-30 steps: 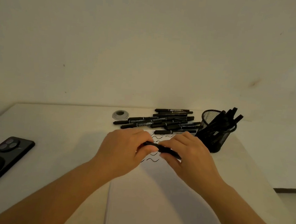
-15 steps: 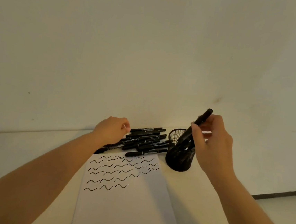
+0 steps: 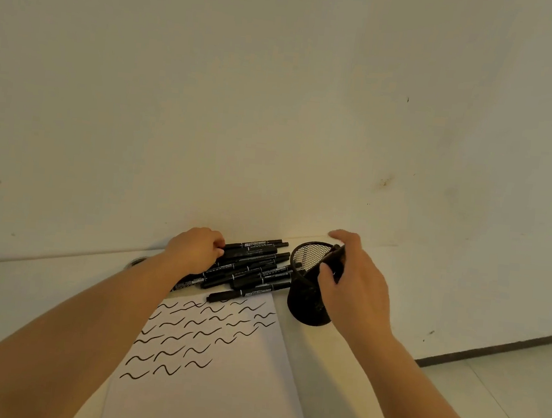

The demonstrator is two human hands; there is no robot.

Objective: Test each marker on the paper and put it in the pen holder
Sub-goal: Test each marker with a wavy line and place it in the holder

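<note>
Your right hand (image 3: 358, 281), fingers loosening off a marker (image 3: 332, 259) in the pen holder (image 3: 306, 299), could tip it; left hand (image 3: 196, 250) grasps the pile (image 3: 252, 270) beside it.

Marker pile (image 3: 248, 267) crowds pen holder (image 3: 308, 279) (touching); lower paper (image 3: 216, 398) bare.
</note>
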